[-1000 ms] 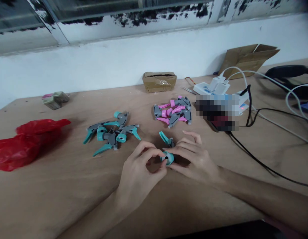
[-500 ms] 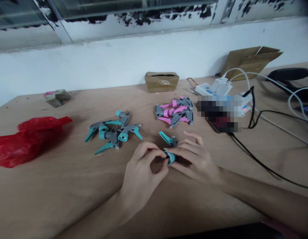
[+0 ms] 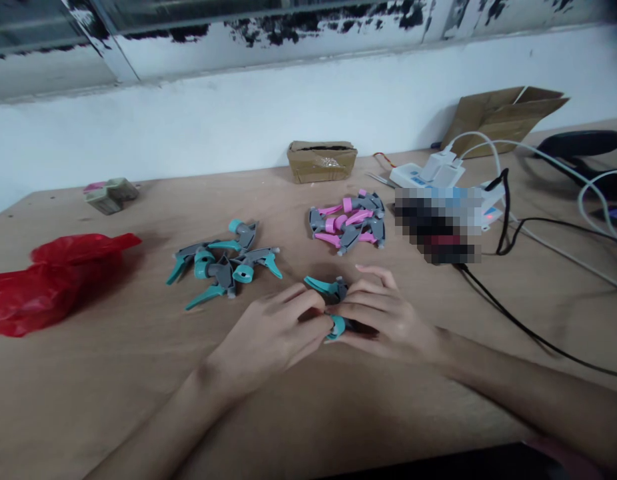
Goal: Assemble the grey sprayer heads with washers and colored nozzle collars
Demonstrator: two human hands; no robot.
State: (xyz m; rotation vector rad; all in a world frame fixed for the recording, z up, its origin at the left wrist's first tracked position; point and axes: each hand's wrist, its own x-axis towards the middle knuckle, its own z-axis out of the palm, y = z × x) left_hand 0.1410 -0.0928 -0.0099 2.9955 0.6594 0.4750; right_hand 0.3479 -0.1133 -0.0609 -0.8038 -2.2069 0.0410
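Observation:
Both my hands meet over one teal and grey spray trigger head (image 3: 327,288) low on the wooden table (image 3: 113,373). My right hand (image 3: 388,317) grips its body, fingers curled round it. The fingers of my left hand (image 3: 268,337) are pinched on the teal cap end of the same piece. A pile of several teal and grey trigger heads (image 3: 223,262) lies just left of my hands. Beyond them sits a pile of pink and grey trigger heads (image 3: 349,223).
A red plastic bag (image 3: 53,273) lies at the far left. A small cardboard box (image 3: 322,161) and a larger open one (image 3: 503,117) stand by the wall. A white power strip (image 3: 438,177), chargers and black and white cables (image 3: 518,320) spread over the right side.
My left hand has rolled over and closed tighter on the cap end. The trigger head has turned, its teal lever now lying flatter and pointing left.

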